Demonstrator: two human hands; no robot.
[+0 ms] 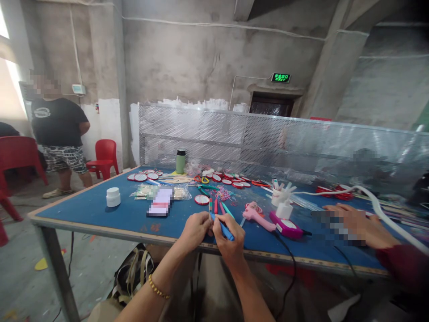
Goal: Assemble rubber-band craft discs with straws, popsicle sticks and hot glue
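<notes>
My right hand [231, 235] is closed around a blue marker pen [227, 232], its tip pointing up and left toward my left hand. Close against it at the table's front edge, my left hand [197, 229] has its fingers pinched together; what they hold is hidden. Just beyond the fingers lie a red pen [216, 206] and a teal pen [228, 210]. A round red-rimmed disc [201, 200] is behind them. To the right of my hands are a pink glue gun [259, 218] and a purple device [286, 226].
A phone [160, 202] and a white jar [113, 197] stand to the left. Red-rimmed discs [227, 182], pliers [203, 190] and a green bottle [180, 162] line the back before a perforated metal screen [201, 129]. At right, a co-worker's hand [355, 226] rests near a white cable [378, 210].
</notes>
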